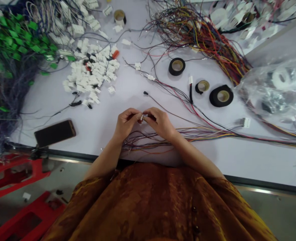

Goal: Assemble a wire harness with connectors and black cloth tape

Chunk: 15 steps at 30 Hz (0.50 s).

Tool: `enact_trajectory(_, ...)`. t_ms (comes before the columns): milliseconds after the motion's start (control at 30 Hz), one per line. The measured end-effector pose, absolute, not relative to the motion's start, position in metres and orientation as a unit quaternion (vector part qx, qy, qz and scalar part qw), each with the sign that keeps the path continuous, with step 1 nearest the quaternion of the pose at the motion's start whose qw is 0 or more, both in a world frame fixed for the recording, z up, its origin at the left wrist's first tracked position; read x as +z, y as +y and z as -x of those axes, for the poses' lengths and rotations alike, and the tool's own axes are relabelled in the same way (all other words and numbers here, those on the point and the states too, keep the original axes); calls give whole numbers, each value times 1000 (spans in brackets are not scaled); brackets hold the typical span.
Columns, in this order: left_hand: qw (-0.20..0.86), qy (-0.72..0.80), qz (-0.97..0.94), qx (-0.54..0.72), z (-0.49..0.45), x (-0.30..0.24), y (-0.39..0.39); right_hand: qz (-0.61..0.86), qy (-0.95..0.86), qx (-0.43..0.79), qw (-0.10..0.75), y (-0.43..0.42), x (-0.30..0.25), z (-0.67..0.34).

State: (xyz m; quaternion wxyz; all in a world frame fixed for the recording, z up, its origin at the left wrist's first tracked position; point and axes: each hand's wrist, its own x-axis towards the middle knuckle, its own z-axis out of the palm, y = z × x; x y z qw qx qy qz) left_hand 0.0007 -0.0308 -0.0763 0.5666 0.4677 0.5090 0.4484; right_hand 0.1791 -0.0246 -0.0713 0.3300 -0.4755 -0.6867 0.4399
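My left hand (pixel 126 122) and my right hand (pixel 159 121) meet just above the white table (pixel 105 113), near its front edge. Between their pinched fingertips sits a small white connector (pixel 142 117). Thin wires run from the connector under my right hand. A bundle of coloured wires (pixel 188 135) lies under both wrists and trails off to the right. Both hands are closed in a pinch on the connector and its wire ends.
A pile of white connectors (pixel 92 72) lies at the back left, beside green-tagged wires (pixel 14 47). Black tape rolls (pixel 221 95) (pixel 176 66) sit right of centre. A phone (pixel 55 132) rests front left. A clear plastic bag (pixel 276 88) is at right. A tangle of coloured wires (pixel 200 33) fills the back.
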Motion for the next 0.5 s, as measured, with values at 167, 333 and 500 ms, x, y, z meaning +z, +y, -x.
enact_trajectory(167, 641, 480, -334, 497, -5, -83, -28, 472, -586, 515, 411, -24, -71, -180)
enact_trajectory(333, 675, 477, -284, 486, -8, -78, -25, 460, -546, 591, 376, -23, -68, -183)
enact_trajectory(500, 673, 487, -292, 474, -8, -78, -25, 438, -544, 622, 353, -20, -67, -187)
